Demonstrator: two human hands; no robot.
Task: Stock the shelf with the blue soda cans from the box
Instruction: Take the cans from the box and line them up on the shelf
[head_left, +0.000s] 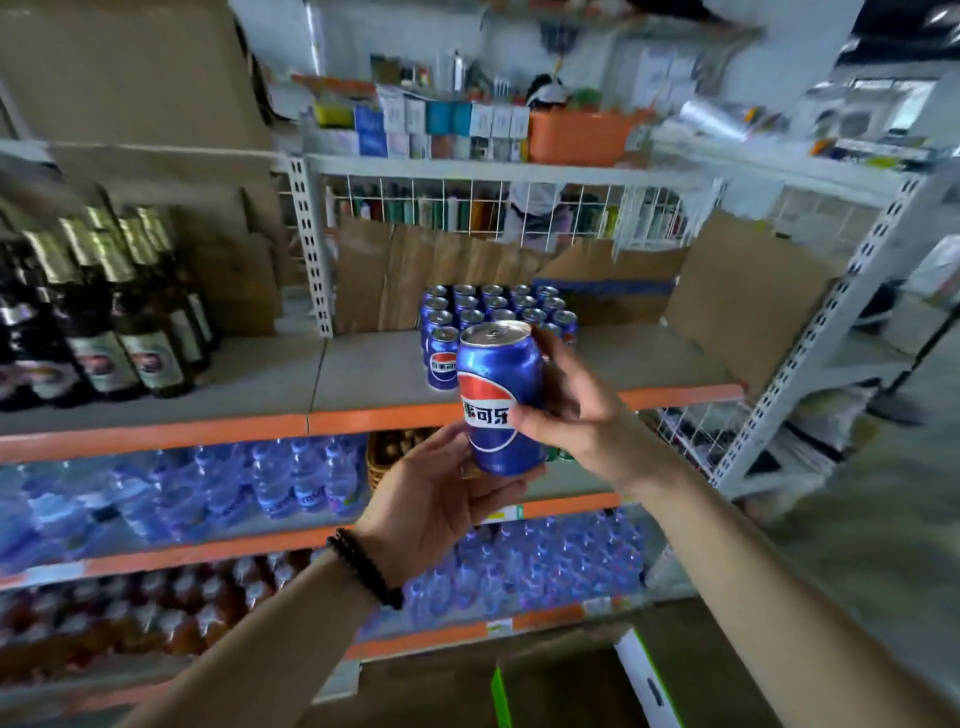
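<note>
A blue soda can (500, 384) with a red, white and blue logo is upright in front of the grey shelf (363, 384). My left hand (441, 499) cups its bottom from below. My right hand (566, 400) grips its right side, thumb across the logo. Behind it, several blue cans (488, 312) stand in rows on the shelf board. The cardboard box (571, 686) with a green and white flap lies open at the bottom edge; its inside is dark.
Dark glass bottles (104, 312) fill the shelf's left part. Brown cardboard sheets (727, 301) line the back and right. Water bottle packs (208, 488) fill the lower shelves. A white perforated upright (810, 343) bounds the right side. An orange bin (576, 136) sits on the top shelf.
</note>
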